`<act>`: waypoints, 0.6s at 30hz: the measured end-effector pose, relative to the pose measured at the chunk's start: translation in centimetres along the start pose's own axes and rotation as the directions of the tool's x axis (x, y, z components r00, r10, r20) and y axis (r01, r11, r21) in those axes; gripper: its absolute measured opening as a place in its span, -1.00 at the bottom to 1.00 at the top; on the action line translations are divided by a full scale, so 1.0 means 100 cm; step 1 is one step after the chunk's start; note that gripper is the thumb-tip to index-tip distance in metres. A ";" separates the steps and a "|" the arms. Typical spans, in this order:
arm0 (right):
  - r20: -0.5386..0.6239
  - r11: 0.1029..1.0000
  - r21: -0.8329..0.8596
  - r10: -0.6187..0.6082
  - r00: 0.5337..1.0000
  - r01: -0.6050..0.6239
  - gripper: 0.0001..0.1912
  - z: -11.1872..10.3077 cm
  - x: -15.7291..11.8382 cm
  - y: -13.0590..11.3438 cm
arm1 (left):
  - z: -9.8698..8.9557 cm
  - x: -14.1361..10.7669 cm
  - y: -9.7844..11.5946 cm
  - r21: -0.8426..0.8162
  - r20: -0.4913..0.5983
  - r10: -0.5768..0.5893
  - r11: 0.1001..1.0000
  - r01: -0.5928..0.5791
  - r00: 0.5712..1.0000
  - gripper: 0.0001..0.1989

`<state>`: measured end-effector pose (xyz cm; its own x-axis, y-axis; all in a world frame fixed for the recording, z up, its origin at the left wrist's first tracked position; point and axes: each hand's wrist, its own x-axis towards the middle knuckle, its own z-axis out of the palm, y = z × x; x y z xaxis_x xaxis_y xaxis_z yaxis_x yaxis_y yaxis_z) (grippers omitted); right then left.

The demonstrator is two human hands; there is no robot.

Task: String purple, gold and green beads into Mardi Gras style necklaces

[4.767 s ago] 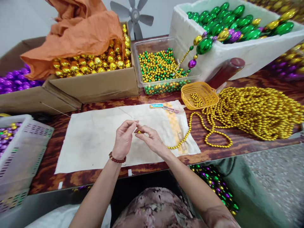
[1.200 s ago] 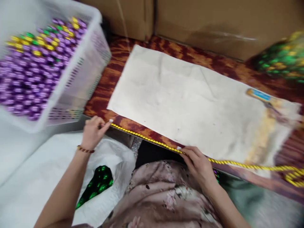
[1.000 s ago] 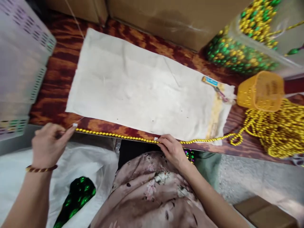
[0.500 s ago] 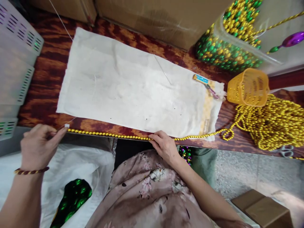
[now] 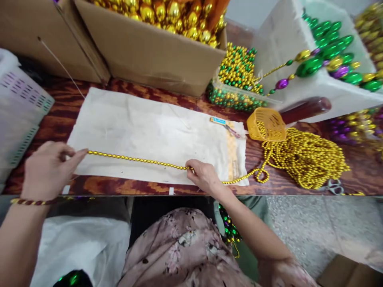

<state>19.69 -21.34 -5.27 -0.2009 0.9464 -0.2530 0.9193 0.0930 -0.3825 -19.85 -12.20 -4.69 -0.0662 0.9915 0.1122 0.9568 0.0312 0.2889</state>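
Observation:
A gold bead string (image 5: 137,160) runs taut over the white cloth (image 5: 131,119), with a hand at each end of the stretch. My left hand (image 5: 49,167) pinches its left end between thumb and fingers, near the cloth's left edge. Farther along, my right hand (image 5: 203,175) is closed around the string above the cloth's front edge. Beyond that hand the string continues right, makes a small loop on the table, and joins a heap of gold bead strings (image 5: 311,159). Two small white marks (image 5: 171,191) show at the table's front edge.
A yellow plastic basket (image 5: 266,124) stands beside the heap, with scissors (image 5: 334,186) at the front. A blue-labelled cutter (image 5: 218,120) lies on the cloth. Behind are a cardboard box (image 5: 149,56) of gold beads and a clear bin (image 5: 239,97) of green and gold beads. White baskets (image 5: 24,99) stand left.
Both hands have lifted the bead string from the table's front edge to over the cloth, uncovering the white marks. The camera view has tilted up, showing more of the boxes behind.

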 end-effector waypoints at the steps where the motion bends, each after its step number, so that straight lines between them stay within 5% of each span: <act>1: -0.004 1.000 -0.002 0.003 1.000 -0.003 -0.75 -0.006 0.005 0.007 | 0.003 0.007 0.013 0.037 0.018 0.044 0.998 -0.045 0.999 -0.59; 6: -0.021 0.992 0.121 -0.024 0.999 0.026 -0.75 -0.028 0.014 0.038 | 0.018 -0.001 0.092 0.164 -0.154 0.262 0.958 -0.237 0.953 -0.60; 8: -0.034 0.978 0.204 -0.026 0.999 0.032 -0.78 -0.035 0.012 0.045 | 0.030 -0.016 0.137 -0.036 -0.156 0.444 0.890 -0.454 0.883 -0.64; 10: -0.059 0.960 0.272 -0.046 0.997 0.061 -0.81 -0.043 0.007 0.050 | 0.047 -0.029 0.187 -0.382 -0.031 0.625 0.714 -0.587 0.780 -0.62; 13: -0.132 0.941 0.301 -0.120 0.984 0.155 -0.80 -0.057 -0.002 0.057 | 0.073 -0.033 0.252 -0.726 0.228 0.780 0.535 -0.433 0.582 -0.54; 16: -0.170 0.962 0.161 -0.194 0.966 0.221 -0.74 -0.077 -0.018 0.071 | 0.084 -0.024 0.286 -0.801 0.460 0.803 0.560 -0.213 0.380 -0.60; 18: -0.146 0.982 -0.018 -0.189 0.971 0.189 -0.76 -0.095 -0.032 0.086 | 0.081 -0.016 0.289 -0.769 0.540 0.775 0.613 -0.184 0.328 -0.62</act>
<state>31.47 -20.59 0.70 -0.3197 0.9465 -0.0439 0.8709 0.2753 -0.4072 10.19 -11.86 -4.22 0.8730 0.4172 -0.2525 0.3810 -0.2602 0.8872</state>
